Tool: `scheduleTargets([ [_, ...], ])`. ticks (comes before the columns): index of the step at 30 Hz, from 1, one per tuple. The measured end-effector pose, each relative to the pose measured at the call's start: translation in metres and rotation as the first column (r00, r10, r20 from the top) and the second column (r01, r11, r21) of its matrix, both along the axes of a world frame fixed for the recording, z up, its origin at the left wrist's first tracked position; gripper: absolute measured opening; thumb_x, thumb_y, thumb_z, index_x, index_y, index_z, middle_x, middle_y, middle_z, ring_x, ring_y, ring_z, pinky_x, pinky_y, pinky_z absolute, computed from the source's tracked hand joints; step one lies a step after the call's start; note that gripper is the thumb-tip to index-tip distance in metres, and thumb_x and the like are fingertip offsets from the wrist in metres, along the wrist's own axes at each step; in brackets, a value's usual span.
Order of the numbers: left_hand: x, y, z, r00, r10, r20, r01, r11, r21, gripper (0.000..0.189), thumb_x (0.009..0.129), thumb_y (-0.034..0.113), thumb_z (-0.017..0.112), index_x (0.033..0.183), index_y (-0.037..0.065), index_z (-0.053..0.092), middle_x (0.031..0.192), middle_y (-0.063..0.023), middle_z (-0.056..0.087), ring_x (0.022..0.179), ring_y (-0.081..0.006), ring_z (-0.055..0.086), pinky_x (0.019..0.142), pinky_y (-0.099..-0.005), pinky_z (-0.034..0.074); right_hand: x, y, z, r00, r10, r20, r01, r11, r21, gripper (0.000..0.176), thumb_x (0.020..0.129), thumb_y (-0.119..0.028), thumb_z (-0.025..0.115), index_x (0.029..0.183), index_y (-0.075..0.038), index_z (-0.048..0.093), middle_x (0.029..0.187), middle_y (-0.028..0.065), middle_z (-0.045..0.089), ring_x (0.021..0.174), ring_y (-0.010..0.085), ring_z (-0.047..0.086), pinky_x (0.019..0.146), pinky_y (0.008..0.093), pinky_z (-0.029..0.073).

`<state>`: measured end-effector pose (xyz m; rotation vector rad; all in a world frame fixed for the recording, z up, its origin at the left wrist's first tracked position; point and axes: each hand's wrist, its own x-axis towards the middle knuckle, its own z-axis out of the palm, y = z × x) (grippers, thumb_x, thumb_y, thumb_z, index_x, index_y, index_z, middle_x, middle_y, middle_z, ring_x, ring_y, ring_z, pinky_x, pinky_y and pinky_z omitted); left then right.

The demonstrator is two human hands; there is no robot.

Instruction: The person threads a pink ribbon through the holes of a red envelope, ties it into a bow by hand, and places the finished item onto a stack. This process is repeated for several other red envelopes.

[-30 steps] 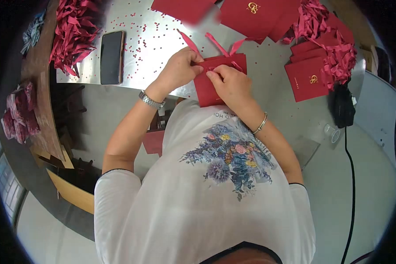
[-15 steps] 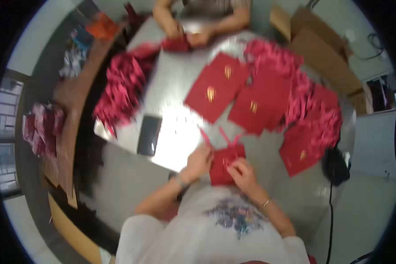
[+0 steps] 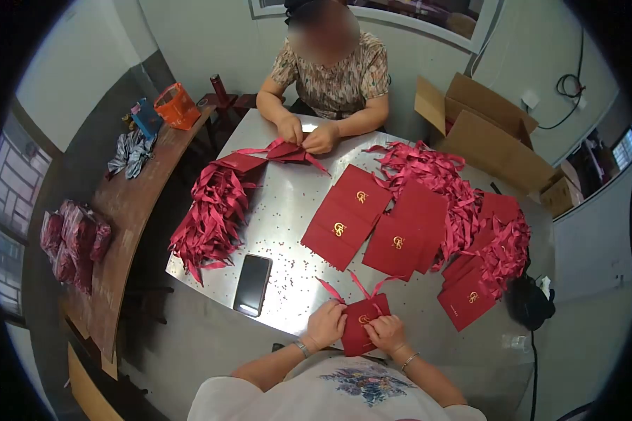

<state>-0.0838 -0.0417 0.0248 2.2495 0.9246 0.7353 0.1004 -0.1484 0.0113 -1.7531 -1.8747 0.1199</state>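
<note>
A small red pouch [image 3: 359, 341] with a gold logo lies at the table's near edge, its pink-red ribbons spread from its top. My left hand [image 3: 326, 324] grips the pouch's left edge with curled fingers. On the pouch's right side, my right hand [image 3: 388, 332] is closed, its fingertips pressed together on the red material. Beyond it lie flat red pouches [image 3: 353, 203] with gold logos, and more red pouches [image 3: 398, 242] beside them. A black phone [image 3: 253, 284] rests left of my left hand.
Ribbon heaps [image 3: 211, 203] lie at the table's left, with others [image 3: 463, 189] at the right. Across the metal table [image 3: 274, 238], a co-worker [image 3: 333, 84] handles a red pouch. A cardboard box [image 3: 498, 140] stands at the back right, an orange bag [image 3: 177, 107] on the wooden bench [image 3: 130, 189].
The view has tilted up, so the table and hands appear lower and the co-worker shows more fully. My right hand has come down onto the pouch's right side.
</note>
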Motion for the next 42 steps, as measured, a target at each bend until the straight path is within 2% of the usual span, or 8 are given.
scheduleTargets([
  [13, -0.001, -0.004, -0.007, 1.0, 0.02, -0.001, -0.02, 0.999, 0.026, 0.021, 0.081, 0.012, 0.062, 0.1, 0.005, 0.059, 0.097, -0.0131, 0.06, 0.09, -0.0317, 0.06, 0.076, -0.0386, 0.05, -0.002, -0.001, 0.003, 0.999, -0.024, 0.022, 0.024, 1.0, -0.001, 0.016, 0.079, -0.024, 0.069, 0.072, -0.013, 0.06, 0.067, 0.0044, 0.056, 0.064, 0.0243, 0.057, 0.063, 0.038, 0.044],
  [16, 0.001, -0.006, -0.006, 0.999, 0.029, -0.032, -0.029, 0.999, 0.022, 0.021, 0.081, 0.013, 0.063, 0.1, 0.006, 0.06, 0.097, -0.013, 0.06, 0.09, -0.0317, 0.06, 0.076, -0.0388, 0.051, -0.002, -0.002, 0.001, 0.999, -0.021, -0.035, 0.022, 0.998, 0.05, 0.016, 0.078, -0.022, 0.069, 0.073, -0.011, 0.06, 0.067, 0.0063, 0.057, 0.064, 0.0265, 0.058, 0.063, 0.0398, 0.044],
  [19, 0.003, -0.007, -0.01, 0.997, 0.064, -0.035, -0.062, 0.996, 0.066, 0.021, 0.08, 0.014, 0.063, 0.099, 0.006, 0.06, 0.099, -0.013, 0.061, 0.089, -0.0314, 0.061, 0.075, -0.0389, 0.052, 0.0, -0.003, 0.0, 0.997, -0.007, -0.072, 0.01, 0.999, 0.031, 0.016, 0.079, -0.023, 0.067, 0.072, -0.011, 0.06, 0.068, 0.0072, 0.058, 0.065, 0.0275, 0.058, 0.064, 0.041, 0.044],
  [28, 0.007, -0.013, -0.007, 0.984, 0.11, -0.142, -0.091, 0.986, 0.137, 0.02, 0.081, 0.016, 0.063, 0.098, 0.007, 0.062, 0.097, -0.0114, 0.063, 0.087, -0.0299, 0.062, 0.074, -0.038, 0.053, 0.006, -0.004, 0.001, 0.996, 0.073, -0.054, -0.071, 0.996, 0.05, 0.021, 0.082, -0.027, 0.066, 0.07, -0.012, 0.057, 0.065, 0.0065, 0.056, 0.063, 0.0254, 0.059, 0.059, 0.041, 0.044],
  [32, 0.01, -0.015, -0.005, 0.983, 0.125, -0.133, -0.105, 0.983, 0.149, 0.018, 0.081, 0.016, 0.062, 0.096, 0.007, 0.061, 0.094, -0.0105, 0.062, 0.085, -0.0293, 0.062, 0.072, -0.0374, 0.053, 0.006, -0.004, -0.001, 0.995, 0.078, -0.061, -0.071, 0.992, 0.1, 0.022, 0.083, -0.025, 0.064, 0.068, -0.012, 0.056, 0.066, 0.0067, 0.057, 0.063, 0.0254, 0.059, 0.061, 0.0401, 0.044],
  [34, 0.011, -0.017, -0.008, 0.982, 0.146, -0.117, -0.125, 0.978, 0.165, 0.018, 0.08, 0.015, 0.063, 0.095, 0.007, 0.061, 0.092, -0.0103, 0.062, 0.084, -0.0292, 0.062, 0.07, -0.0375, 0.052, 0.007, -0.004, 0.004, 0.995, 0.091, -0.044, -0.089, 0.995, 0.05, 0.022, 0.083, -0.025, 0.064, 0.067, -0.012, 0.055, 0.066, 0.0066, 0.057, 0.063, 0.0251, 0.059, 0.062, 0.0394, 0.044],
  [42, 0.011, -0.016, -0.005, 0.982, 0.139, -0.127, -0.116, 0.978, 0.175, 0.018, 0.081, 0.016, 0.062, 0.097, 0.008, 0.062, 0.091, -0.0105, 0.061, 0.083, -0.0295, 0.062, 0.069, -0.0381, 0.052, 0.007, -0.004, 0.0, 0.996, 0.084, -0.034, -0.081, 0.993, 0.087, 0.022, 0.083, -0.026, 0.064, 0.068, -0.013, 0.056, 0.065, 0.0057, 0.057, 0.063, 0.0243, 0.059, 0.062, 0.0394, 0.044],
])
